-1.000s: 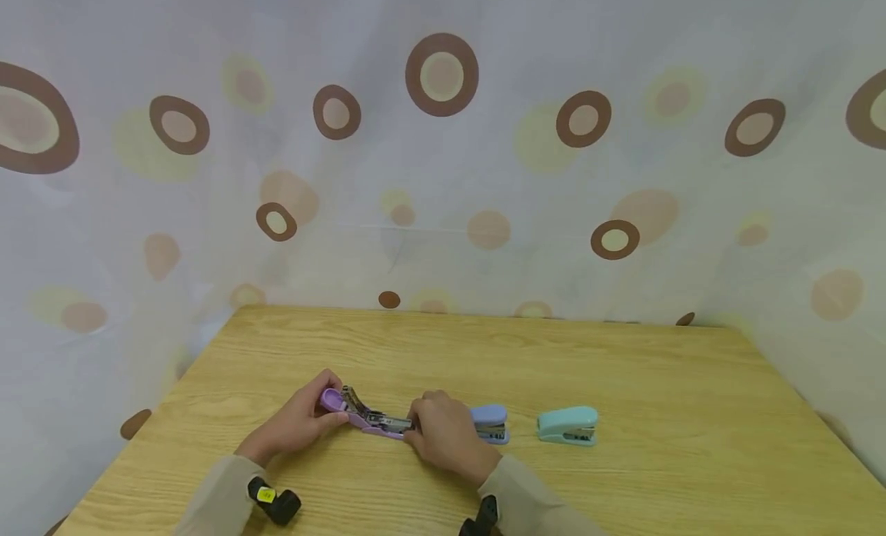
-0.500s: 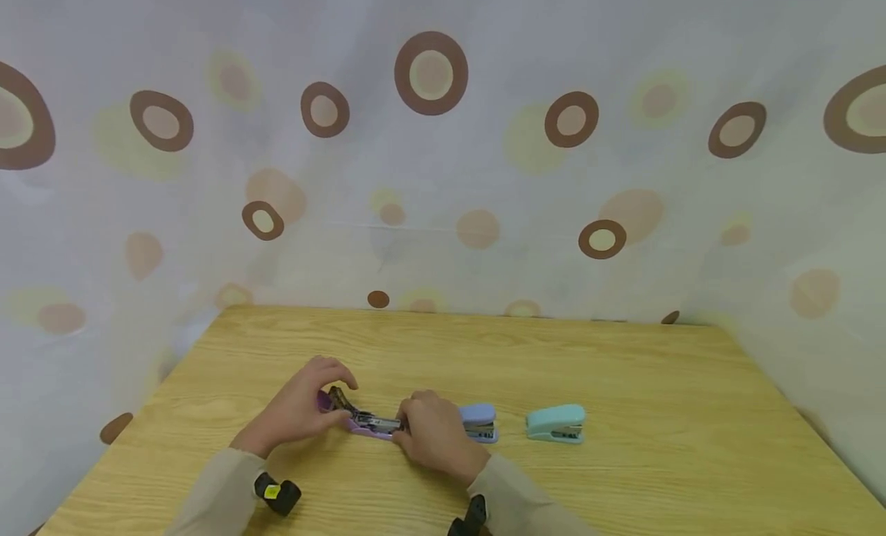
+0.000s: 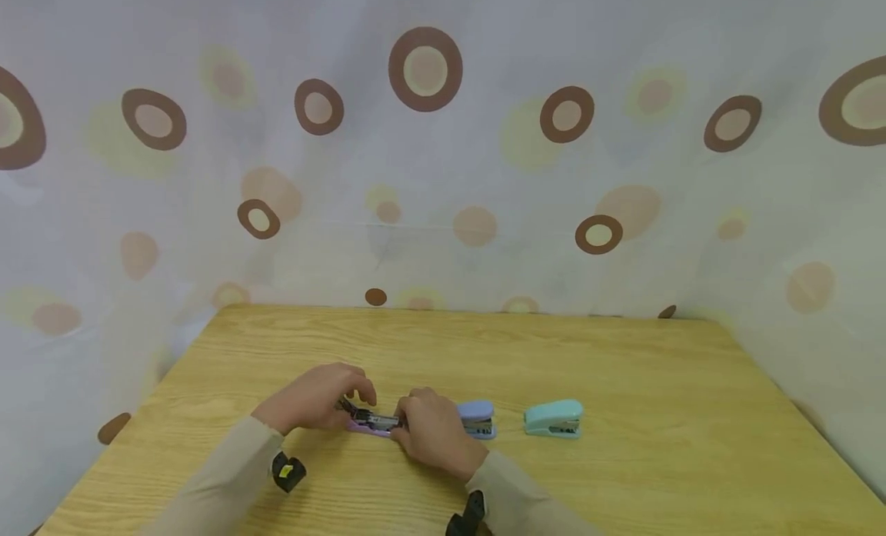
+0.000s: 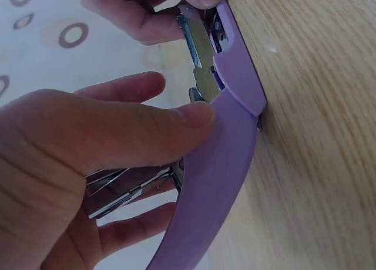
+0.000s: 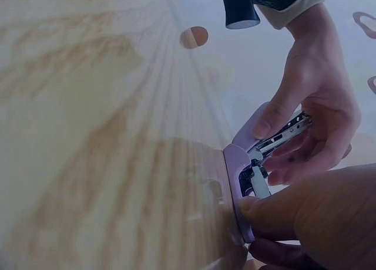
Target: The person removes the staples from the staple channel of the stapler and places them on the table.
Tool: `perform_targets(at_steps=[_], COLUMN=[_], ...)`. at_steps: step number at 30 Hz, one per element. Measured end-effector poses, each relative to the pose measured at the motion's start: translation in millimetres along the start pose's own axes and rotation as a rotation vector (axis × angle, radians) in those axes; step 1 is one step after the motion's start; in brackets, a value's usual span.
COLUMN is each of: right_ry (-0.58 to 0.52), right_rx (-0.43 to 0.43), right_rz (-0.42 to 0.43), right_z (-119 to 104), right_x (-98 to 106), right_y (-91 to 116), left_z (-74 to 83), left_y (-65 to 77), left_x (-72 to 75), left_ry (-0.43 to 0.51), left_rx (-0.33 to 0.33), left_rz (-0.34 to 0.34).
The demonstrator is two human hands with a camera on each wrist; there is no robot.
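Observation:
A purple stapler [image 3: 367,431] lies opened out on the wooden table, its metal staple channel [image 3: 384,422] exposed. My left hand [image 3: 314,397] is over its left end; in the left wrist view the thumb lies against the purple cover [image 4: 214,164] and the fingers curve round behind it. Between thumb and fingers a metal inner part [image 4: 132,191] sticks out from the cover. With my right hand [image 3: 436,432] I pinch the right end of the stapler's base [image 5: 235,170], thumb in front and fingers behind. That right end is mostly hidden by the hand in the head view.
A blue-violet stapler [image 3: 477,419] stands just right of my right hand, partly covered by it. Farther right is a mint-green stapler [image 3: 554,418]. The wooden table [image 3: 657,459] runs back to a patterned curtain [image 3: 429,174].
My left hand has moved right and over the stapler's left end, its fingers now covering most of the raised cover. The right hand keeps its hold. The head view has shifted slightly.

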State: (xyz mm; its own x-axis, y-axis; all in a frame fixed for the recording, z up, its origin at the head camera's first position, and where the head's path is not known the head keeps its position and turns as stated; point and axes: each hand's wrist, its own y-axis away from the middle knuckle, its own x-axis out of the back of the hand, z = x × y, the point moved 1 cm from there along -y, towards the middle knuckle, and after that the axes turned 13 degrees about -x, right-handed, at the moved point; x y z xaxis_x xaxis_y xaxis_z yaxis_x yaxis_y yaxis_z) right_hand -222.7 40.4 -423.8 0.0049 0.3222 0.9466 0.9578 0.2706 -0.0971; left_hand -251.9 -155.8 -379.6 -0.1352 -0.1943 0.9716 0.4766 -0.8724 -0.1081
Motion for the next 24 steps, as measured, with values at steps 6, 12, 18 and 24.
perform_targets(at_steps=[6,12,18,24], right_ry=[0.011,0.02,0.009,0.014], right_rx=[0.015,0.018,0.007,0.02], right_rz=[0.026,0.034,0.006,0.025], right_z=[-1,0,0,0], right_x=[1,2,0,0], right_y=[-1,2,4,3], left_z=[-3.9,-8.6,-8.0,-6.9], left_y=[-5.4,-7.6,-6.1,-4.0], left_x=[-2.1,-8.8,-12.2,-11.5], left_ry=[0.046,0.108,0.118,0.078], left_rx=[0.001,-0.046,-0.089,-0.118], left_rz=[-0.072,-0.089,-0.07,-0.053])
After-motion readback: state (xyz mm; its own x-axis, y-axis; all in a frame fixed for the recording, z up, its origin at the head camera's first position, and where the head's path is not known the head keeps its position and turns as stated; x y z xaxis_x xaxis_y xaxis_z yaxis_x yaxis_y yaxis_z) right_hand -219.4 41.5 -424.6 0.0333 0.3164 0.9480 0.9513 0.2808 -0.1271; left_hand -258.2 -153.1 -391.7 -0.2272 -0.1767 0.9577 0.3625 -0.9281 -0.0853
